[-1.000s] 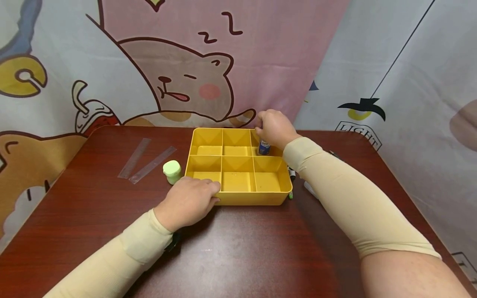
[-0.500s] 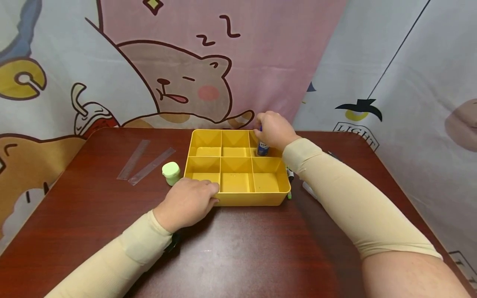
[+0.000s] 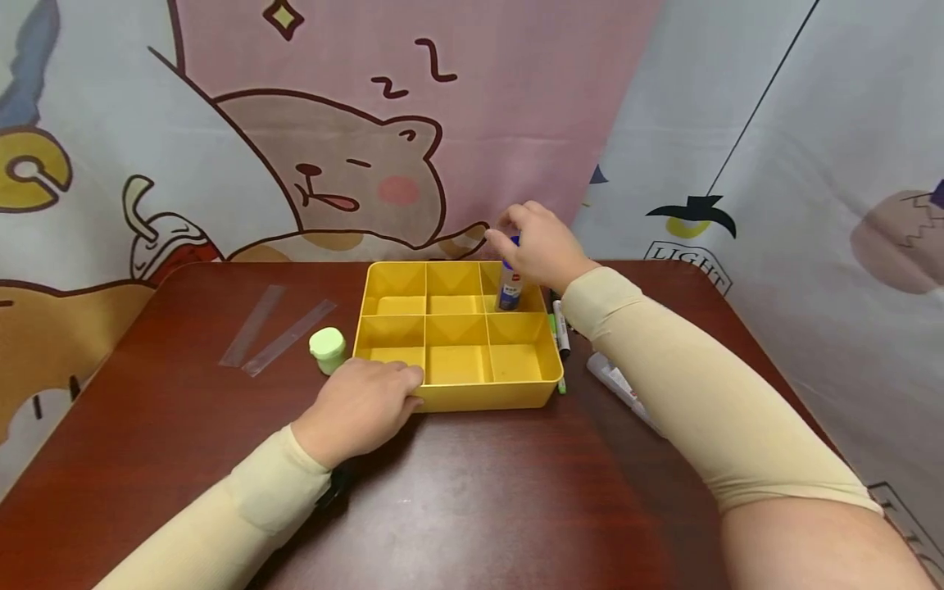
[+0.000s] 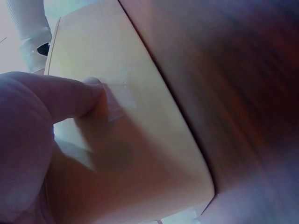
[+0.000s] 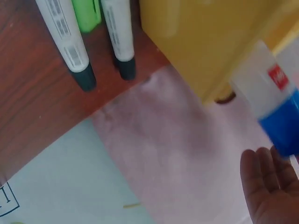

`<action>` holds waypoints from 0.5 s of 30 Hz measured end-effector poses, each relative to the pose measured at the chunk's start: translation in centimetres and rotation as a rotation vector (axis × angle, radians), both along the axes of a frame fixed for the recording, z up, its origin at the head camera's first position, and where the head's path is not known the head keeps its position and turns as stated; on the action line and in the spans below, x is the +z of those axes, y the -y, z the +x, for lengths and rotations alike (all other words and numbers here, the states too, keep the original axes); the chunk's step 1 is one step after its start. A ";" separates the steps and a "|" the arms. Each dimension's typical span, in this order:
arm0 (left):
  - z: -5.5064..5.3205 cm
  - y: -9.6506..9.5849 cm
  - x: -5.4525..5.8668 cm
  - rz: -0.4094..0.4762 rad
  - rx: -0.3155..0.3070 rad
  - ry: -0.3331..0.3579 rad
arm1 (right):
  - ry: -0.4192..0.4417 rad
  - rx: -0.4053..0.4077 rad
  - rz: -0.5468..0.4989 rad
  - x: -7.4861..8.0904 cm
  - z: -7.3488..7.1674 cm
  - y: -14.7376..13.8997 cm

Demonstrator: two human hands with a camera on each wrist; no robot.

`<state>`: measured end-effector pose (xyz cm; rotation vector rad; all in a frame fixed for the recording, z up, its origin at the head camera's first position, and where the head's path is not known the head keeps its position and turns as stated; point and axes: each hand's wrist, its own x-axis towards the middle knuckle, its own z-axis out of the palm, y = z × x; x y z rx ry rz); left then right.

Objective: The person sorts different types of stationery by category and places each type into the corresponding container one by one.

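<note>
A yellow organizer box (image 3: pixel 479 398) with several compartments sits on the table. My left hand (image 3: pixel 361 410) grips its front wall near the left corner; in the left wrist view the thumb (image 4: pixel 79 95) lies along the outer face. A glue stick (image 3: pixel 509 291) with a blue cap and a clear body stands upright in the back right compartment. Around its top, my right hand (image 3: pixel 549 250) has thumb and fingers spread apart. From the right wrist view, the fingertips (image 5: pixel 261 161) are beside the blue end of the glue stick (image 5: pixel 268 88), not curled round it.
Left of the box stand a pale green lidded jar (image 3: pixel 328 348) and two clear rulers (image 3: pixel 290 338). Along the right side lie white markers (image 3: pixel 561 328) and a green one (image 5: pixel 86 14). A clear tube (image 3: pixel 619 387) lies partly under the right forearm. Patterned cloth (image 3: pixel 516 123) hangs behind the table.
The right hand has let go of the glue stick, its fingers parting and rising slightly. The left hand keeps its grip on the box. The head view has shifted slightly right.
</note>
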<state>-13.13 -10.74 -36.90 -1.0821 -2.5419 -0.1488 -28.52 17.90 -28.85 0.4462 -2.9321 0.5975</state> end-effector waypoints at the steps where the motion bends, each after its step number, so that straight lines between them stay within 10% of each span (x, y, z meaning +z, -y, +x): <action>1: 0.0 0.0 0.0 0.002 -0.001 -0.003 | -0.025 -0.013 -0.028 0.2 0.0 -0.2; 9: 0.1 0.1 -0.1 0.009 -0.009 -0.015 | -0.174 -0.149 -0.174 1.3 0.1 -3.2; 15: 0.1 0.1 -0.1 0.005 -0.008 -0.011 | -0.132 -0.187 -0.136 1.5 0.2 -5.4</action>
